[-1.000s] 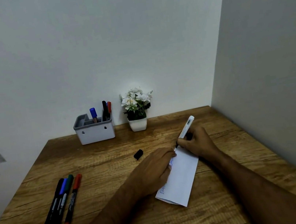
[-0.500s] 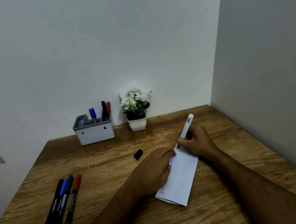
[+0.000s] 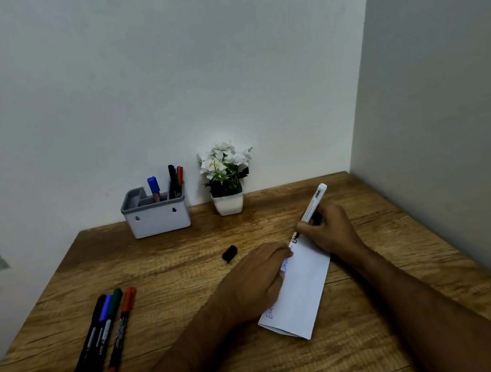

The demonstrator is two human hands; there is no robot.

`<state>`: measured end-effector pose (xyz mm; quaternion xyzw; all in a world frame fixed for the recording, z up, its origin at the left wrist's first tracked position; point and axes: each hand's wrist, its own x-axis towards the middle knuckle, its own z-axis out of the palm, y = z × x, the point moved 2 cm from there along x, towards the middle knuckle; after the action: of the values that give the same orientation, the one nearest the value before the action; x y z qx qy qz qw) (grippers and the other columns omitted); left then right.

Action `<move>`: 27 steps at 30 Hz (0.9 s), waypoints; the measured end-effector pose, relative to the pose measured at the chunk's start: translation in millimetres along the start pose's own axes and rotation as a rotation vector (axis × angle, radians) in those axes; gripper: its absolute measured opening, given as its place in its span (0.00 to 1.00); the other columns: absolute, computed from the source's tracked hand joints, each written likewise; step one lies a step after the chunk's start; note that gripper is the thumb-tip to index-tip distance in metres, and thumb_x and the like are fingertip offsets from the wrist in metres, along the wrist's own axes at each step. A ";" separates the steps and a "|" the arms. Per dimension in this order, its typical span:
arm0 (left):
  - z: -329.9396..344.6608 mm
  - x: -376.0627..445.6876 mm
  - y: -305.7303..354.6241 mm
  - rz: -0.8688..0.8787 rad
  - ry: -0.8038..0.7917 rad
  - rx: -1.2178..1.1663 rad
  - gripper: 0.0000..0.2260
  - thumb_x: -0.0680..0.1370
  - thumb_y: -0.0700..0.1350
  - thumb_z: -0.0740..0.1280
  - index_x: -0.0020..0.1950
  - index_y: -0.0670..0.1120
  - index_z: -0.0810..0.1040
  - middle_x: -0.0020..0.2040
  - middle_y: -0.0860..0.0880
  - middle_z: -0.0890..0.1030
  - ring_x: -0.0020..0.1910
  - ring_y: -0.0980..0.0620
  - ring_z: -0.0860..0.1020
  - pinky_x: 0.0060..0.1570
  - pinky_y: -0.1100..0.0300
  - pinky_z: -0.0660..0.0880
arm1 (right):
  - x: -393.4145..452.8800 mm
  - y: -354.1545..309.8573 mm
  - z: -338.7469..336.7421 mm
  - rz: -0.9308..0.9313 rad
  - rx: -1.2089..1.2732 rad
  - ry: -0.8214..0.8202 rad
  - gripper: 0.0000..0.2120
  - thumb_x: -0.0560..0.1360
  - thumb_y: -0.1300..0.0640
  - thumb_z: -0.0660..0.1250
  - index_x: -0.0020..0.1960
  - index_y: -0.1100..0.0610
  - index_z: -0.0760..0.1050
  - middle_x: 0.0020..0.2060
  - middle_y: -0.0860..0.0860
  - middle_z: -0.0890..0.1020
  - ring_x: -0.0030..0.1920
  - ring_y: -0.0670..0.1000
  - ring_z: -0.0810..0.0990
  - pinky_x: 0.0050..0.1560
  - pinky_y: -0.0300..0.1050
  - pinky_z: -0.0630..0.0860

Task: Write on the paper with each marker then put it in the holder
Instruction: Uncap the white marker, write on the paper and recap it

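Since a second ago a black mark has appeared under my pen tip at the far corner of the paper [image 3: 301,292], while my right hand [image 3: 329,230] pinches the white marker [image 3: 312,207] tight. My left hand [image 3: 252,283] presses flat on the paper's left edge. Left of the paper lies the black cap [image 3: 229,253], farther left four markers [image 3: 101,338], and beyond it the holder [image 3: 156,216] by the wall.
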<state>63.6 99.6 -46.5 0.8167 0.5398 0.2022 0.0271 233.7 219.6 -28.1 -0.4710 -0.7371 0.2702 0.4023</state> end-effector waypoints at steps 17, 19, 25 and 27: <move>-0.2 0.9 -0.8 0.007 0.024 -0.005 0.19 0.84 0.46 0.56 0.76 0.47 0.66 0.75 0.51 0.67 0.72 0.59 0.63 0.64 0.81 0.45 | 0.3 0.3 -0.9 0.013 0.008 0.023 0.07 0.73 0.61 0.76 0.49 0.62 0.83 0.42 0.52 0.85 0.38 0.42 0.83 0.32 0.29 0.77; 0.3 0.9 0.1 0.003 0.028 -0.007 0.19 0.84 0.45 0.56 0.76 0.47 0.66 0.75 0.52 0.67 0.72 0.60 0.63 0.63 0.82 0.45 | -0.3 -0.4 -1.8 0.030 0.032 0.038 0.06 0.73 0.62 0.75 0.48 0.63 0.83 0.41 0.52 0.85 0.37 0.42 0.83 0.31 0.28 0.76; -8.7 -0.4 4.5 0.004 0.079 -0.033 0.18 0.84 0.47 0.56 0.74 0.47 0.67 0.72 0.52 0.69 0.70 0.59 0.65 0.67 0.76 0.54 | -4.2 -11.8 -11.9 0.038 0.223 0.097 0.02 0.74 0.64 0.73 0.45 0.63 0.83 0.35 0.50 0.85 0.31 0.42 0.84 0.29 0.33 0.76; -13.9 -0.8 6.3 -0.012 0.120 -0.050 0.17 0.84 0.47 0.57 0.72 0.47 0.69 0.70 0.53 0.70 0.68 0.60 0.66 0.65 0.73 0.59 | -3.7 -17.1 -14.4 0.039 0.299 0.083 0.02 0.74 0.64 0.74 0.43 0.63 0.85 0.31 0.51 0.84 0.26 0.44 0.81 0.28 0.38 0.75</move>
<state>63.8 93.8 -32.4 0.7989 0.5403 0.2639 0.0163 238.6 209.5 -8.5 -0.4307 -0.6620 0.3651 0.4929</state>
